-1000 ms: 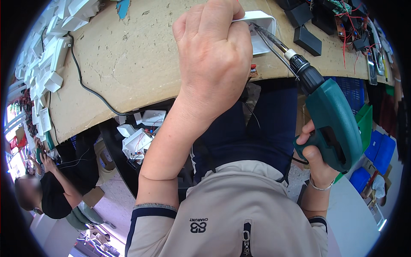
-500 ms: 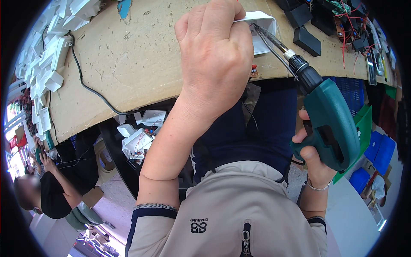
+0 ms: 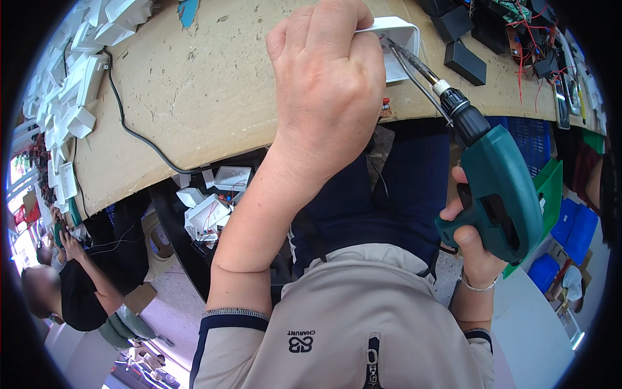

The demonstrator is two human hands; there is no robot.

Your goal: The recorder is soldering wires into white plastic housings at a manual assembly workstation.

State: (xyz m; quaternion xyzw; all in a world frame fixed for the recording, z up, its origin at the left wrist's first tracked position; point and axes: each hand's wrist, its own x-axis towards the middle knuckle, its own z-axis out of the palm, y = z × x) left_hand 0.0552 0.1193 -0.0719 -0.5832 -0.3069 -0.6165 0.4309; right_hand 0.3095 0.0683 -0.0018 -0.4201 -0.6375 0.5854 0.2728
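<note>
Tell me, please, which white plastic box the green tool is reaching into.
The white box at the left hand; only this one has the green tool reaching into it. The other white boxes lie heaped farther left.

The left hand (image 3: 330, 78) curls, back upward, on a slanting forearm (image 3: 256, 211); the right hand (image 3: 481, 256) grips lower.

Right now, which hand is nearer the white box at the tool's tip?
Left. The left hand covers the left side of the white box; the right hand is farther, lower right, on the green tool.
</note>
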